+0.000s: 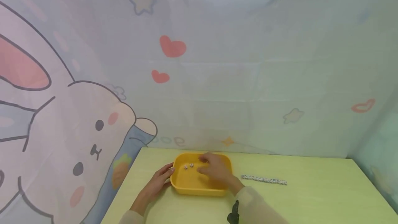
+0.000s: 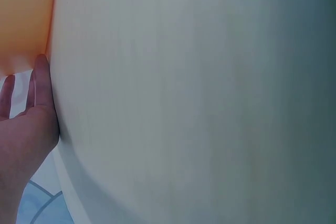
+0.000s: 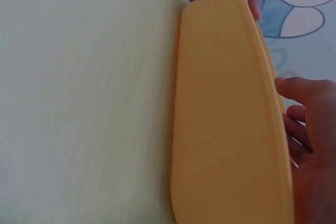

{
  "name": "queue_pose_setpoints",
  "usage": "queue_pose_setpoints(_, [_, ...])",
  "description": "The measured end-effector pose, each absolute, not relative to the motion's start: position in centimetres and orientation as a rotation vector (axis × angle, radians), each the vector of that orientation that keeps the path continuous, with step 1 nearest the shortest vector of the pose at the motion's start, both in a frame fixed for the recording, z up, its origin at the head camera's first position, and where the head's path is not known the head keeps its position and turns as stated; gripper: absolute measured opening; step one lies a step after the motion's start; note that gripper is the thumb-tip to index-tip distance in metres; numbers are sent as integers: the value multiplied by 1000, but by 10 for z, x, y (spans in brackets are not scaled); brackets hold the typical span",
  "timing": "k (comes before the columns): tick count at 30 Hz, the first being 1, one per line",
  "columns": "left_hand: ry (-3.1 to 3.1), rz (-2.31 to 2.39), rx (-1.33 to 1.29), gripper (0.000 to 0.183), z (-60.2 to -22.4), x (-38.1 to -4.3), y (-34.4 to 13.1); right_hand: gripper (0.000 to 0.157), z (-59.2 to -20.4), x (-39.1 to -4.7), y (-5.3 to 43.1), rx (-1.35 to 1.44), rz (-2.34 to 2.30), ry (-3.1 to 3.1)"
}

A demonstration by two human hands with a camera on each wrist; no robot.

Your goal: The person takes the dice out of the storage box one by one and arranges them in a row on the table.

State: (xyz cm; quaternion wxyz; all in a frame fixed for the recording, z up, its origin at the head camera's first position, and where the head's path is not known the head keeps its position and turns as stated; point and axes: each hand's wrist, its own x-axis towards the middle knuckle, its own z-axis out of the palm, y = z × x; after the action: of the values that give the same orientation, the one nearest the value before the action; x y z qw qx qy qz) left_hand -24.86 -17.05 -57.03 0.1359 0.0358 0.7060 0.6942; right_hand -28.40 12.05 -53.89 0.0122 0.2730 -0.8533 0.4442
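A yellow tray stands on the table, with two small white dice in its left part. My left hand rests against the tray's left side, its fingers extended along the outer wall; the left wrist view also shows this hand beside the orange-looking tray wall. Over the tray's right half is my right hand, thumb and fingers apart, with nothing visible between them. In the right wrist view, the tray's side wall partly hides the right hand's fingers.
To the right of the tray, a straight row of several white dice lies on the pale yellow-green table. Behind the table hangs a cloth printed with a rabbit, hearts and stars. A dark object is at the right sleeve.
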Motion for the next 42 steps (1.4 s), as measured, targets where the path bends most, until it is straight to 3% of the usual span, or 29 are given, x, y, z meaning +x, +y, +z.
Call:
queue_pose_setpoints(9, [2054, 2006, 99, 67, -571, -249, -171, 57, -551, -288, 93, 844, 1414, -2671])
queue_pose_setpoints(19, [2050, 1998, 128, 70, -571, -252, -170, 57, -557, -297, 81, 914, 1258, -2691])
queue_pose_setpoints(30, [2058, 1998, 121, 68, -569, -248, -172, 43, -567, -299, 75, 968, 1067, -2703])
queue_pose_setpoints(38, [2058, 2002, 88, 68, -567, -245, -172, 17, -573, -300, 75, 1001, 1042, -2671])
queue_pose_setpoints(42, [2050, 2015, 94, 68, -570, -245, -172, 14, -573, -298, 76, 982, 1059, -2674])
